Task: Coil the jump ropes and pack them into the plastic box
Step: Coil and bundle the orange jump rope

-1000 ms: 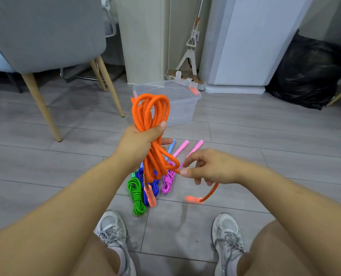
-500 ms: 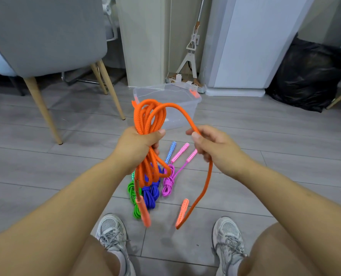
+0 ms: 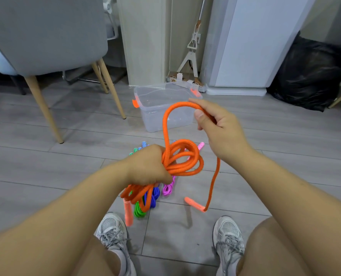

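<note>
Orange jump rope (image 3: 182, 162): coiled bundle gripped by left hand (image 3: 148, 166); right hand (image 3: 219, 128) pinches raised loop.

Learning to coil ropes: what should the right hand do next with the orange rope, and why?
Probably lower the right hand to lay its raised loop of orange braided jump rope onto the bundle the left hand grips; a loose tail hangs to the pale orange handle, so coiling is unfinished.

Soft, even indoor light, fairly bright; source perhaps overhead. One orange rope handle (image 3: 128, 214) motion-blurred. Faint shadow on floor (image 3: 185, 238) under other handle (image 3: 193, 205). Wide-angle bending at frame edges.
</note>
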Tool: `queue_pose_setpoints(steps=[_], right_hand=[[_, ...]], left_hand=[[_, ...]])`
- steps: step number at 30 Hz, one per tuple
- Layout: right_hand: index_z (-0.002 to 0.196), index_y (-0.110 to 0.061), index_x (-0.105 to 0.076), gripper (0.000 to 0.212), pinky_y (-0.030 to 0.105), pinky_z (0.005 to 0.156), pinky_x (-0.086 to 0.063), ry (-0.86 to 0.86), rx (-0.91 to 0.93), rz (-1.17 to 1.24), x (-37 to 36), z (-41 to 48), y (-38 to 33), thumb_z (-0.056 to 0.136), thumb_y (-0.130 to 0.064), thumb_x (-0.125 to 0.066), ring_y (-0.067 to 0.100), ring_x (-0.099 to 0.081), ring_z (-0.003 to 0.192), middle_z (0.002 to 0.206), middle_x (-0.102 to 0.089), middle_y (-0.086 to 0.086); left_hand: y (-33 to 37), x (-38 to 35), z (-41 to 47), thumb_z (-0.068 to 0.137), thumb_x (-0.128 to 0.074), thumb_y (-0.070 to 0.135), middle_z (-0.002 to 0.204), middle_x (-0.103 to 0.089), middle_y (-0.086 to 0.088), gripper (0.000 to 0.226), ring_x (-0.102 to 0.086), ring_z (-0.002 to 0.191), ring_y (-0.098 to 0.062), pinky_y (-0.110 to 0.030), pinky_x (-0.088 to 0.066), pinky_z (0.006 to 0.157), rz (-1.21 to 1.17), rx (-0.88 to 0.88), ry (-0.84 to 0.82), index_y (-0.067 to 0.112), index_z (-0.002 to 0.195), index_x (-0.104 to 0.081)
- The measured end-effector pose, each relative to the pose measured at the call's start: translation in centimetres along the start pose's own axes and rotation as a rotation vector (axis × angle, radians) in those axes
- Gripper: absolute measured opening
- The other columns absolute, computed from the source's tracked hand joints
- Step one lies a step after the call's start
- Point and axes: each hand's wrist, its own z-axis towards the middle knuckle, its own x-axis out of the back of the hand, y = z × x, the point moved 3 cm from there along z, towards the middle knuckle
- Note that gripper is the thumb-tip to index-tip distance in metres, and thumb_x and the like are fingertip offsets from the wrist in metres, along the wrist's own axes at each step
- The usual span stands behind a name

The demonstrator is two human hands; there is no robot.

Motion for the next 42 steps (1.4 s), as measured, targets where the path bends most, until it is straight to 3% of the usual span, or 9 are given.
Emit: queue_pose_setpoints(steps=[6, 9, 11, 16, 21, 27, 31, 37, 42], right_hand=[[0.106, -0.037, -0.059, 0.029, 0.012, 0.072, -0.047, -0.102, -0.076, -0.031, -0.9, 0.2, 1.0, 0.094, -0.012, -0.051, 0.003, -0.058, 0.072, 0.082, -0.065, -0.006], [0.11, -0.032, -0.065, 0.028, 0.023, 0.081, -0.049, -0.302, -0.097, -0.265, -1.4, -0.5, 1.5, 0.093, -0.013, -0.053, 0.002, -0.059, 0.08, 0.087, -0.065, -0.015], [0.116, -0.033, -0.063, 0.027, 0.031, 0.08, -0.048, -0.429, -0.111, -0.474, -1.7, -1.2, 1.9, 0.094, -0.022, -0.05, 0.014, -0.06, 0.083, 0.089, -0.067, -0.01], [0.123, -0.035, -0.058, 0.03, 0.035, 0.093, -0.046, -0.518, -0.13, -0.556, -1.7, -2.0, 1.3, 0.096, -0.031, -0.047, 0.015, -0.057, 0.112, 0.121, -0.065, -0.008], [0.123, -0.038, -0.057, 0.03, 0.031, 0.089, -0.045, -0.678, -0.144, -0.585, -2.0, -2.9, 0.8, 0.097, -0.033, -0.044, 0.012, -0.056, 0.103, 0.117, -0.064, -0.008], [0.117, -0.037, -0.062, 0.026, 0.028, 0.092, -0.045, -0.678, -0.204, -0.486, -1.2, -2.9, 0.4, 0.095, -0.033, -0.049, 0.005, -0.057, 0.102, 0.11, -0.065, -0.014], [0.115, -0.035, -0.064, 0.025, 0.003, 0.071, -0.037, -0.684, -0.245, -0.465, -0.5, -3.2, 0.6, 0.095, -0.03, -0.049, -0.015, -0.052, 0.081, 0.088, -0.061, -0.026], [0.105, -0.036, -0.067, 0.022, 0.033, 0.091, -0.046, -0.584, -0.28, -0.401, 1.1, -3.2, 0.4, 0.095, -0.032, -0.049, 0.011, -0.058, 0.099, 0.101, -0.067, -0.009], [0.098, -0.03, -0.068, 0.02, 0.02, 0.069, -0.04, -0.589, -0.172, -0.343, 1.4, -3.8, -1.3, 0.094, -0.031, -0.049, 0.006, -0.052, 0.073, 0.08, -0.063, -0.004]], left_hand=[[1.5, 0.9, -1.2, 0.063, -0.065, -0.01, 0.042, -0.044, 0.009, 0.034, -0.04, 0.039, -0.008, -0.016, -0.036, 0.043, -0.245, -0.18, 0.055, 0.019, 0.056, -0.049], [1.8, 1.7, -1.3, 0.06, -0.066, -0.008, 0.045, -0.052, 0.004, 0.045, -0.046, 0.037, -0.011, -0.02, -0.039, 0.041, -0.451, -0.217, 0.108, 0.024, 0.091, -0.06], [1.5, 2.2, -1.1, 0.058, -0.067, -0.003, 0.047, -0.053, -0.002, 0.052, -0.047, 0.035, -0.016, -0.024, -0.04, 0.04, -0.558, -0.193, 0.158, 0.004, 0.107, -0.05], [0.8, 3.2, -0.9, 0.063, -0.074, -0.01, 0.045, -0.047, -0.014, 0.051, -0.044, 0.033, -0.02, -0.025, -0.038, 0.041, -0.604, -0.15, 0.309, -0.012, 0.105, -0.045], [-0.1, 3.3, -0.7, 0.072, -0.07, -0.01, 0.035, -0.047, -0.001, 0.033, -0.041, 0.028, -0.013, -0.02, -0.037, 0.038, -0.623, -0.105, 0.434, 0.004, 0.094, -0.05], [-0.2, 3.5, -0.6, 0.074, -0.066, -0.012, 0.036, -0.048, 0.002, 0.027, -0.043, 0.029, -0.011, -0.019, -0.039, 0.037, -0.714, -0.098, 0.556, 0.01, 0.082, -0.053], [-0.6, 4.2, -0.6, 0.077, -0.067, -0.006, 0.037, -0.047, -0.001, 0.018, -0.043, 0.029, -0.013, -0.019, -0.038, 0.036, -0.829, -0.062, 0.624, 0.006, 0.085, -0.055], [-1.1, 4.5, -0.6, 0.082, -0.068, 0.008, 0.055, -0.065, -0.001, 0.011, -0.047, 0.034, -0.009, -0.018, -0.039, 0.037, -0.745, -0.036, 0.691, 0.005, 0.079, -0.058], [-0.5, 4.0, -0.3, 0.078, -0.074, 0.029, 0.063, -0.063, -0.006, 0.025, -0.051, 0.039, -0.007, -0.016, -0.042, 0.04, -0.453, 0.023, 0.704, 0.01, 0.074, -0.057]])
